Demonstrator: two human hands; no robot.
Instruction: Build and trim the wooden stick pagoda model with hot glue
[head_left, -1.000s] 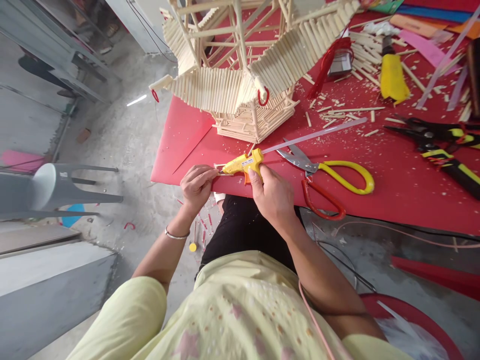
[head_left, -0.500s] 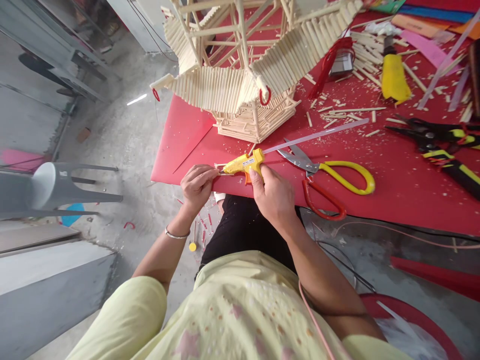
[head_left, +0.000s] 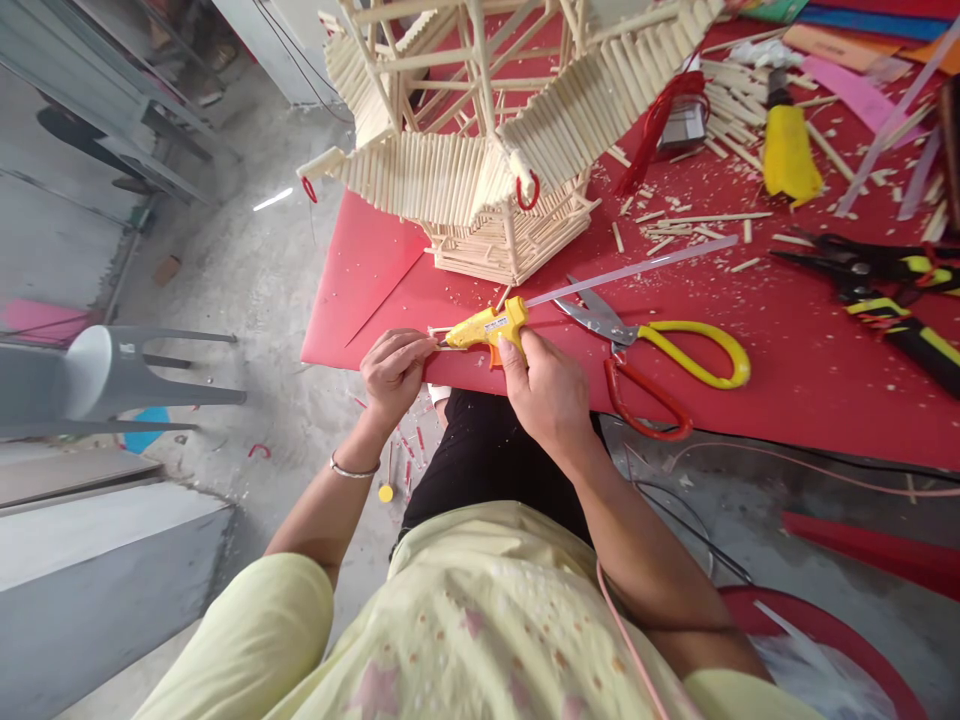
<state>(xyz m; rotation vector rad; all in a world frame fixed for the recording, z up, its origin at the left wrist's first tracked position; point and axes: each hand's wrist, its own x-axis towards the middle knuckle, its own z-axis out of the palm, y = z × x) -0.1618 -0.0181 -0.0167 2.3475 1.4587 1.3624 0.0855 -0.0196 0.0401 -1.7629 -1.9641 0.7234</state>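
Our right hand (head_left: 547,395) grips the yellow glue gun (head_left: 491,325), nozzle touching a thin wooden stick (head_left: 436,333) that our left hand (head_left: 390,375) pinches. We judge the stick light and snappable, best held near its end.

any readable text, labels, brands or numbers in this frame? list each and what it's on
Nothing legible.
Glue gun in the right hand: a small label on its yellow body, print too small and blurred to read.
Grey stool: a small dark mark on its side, unreadable.
Scissors, pliers, stick model: no lettering visible.
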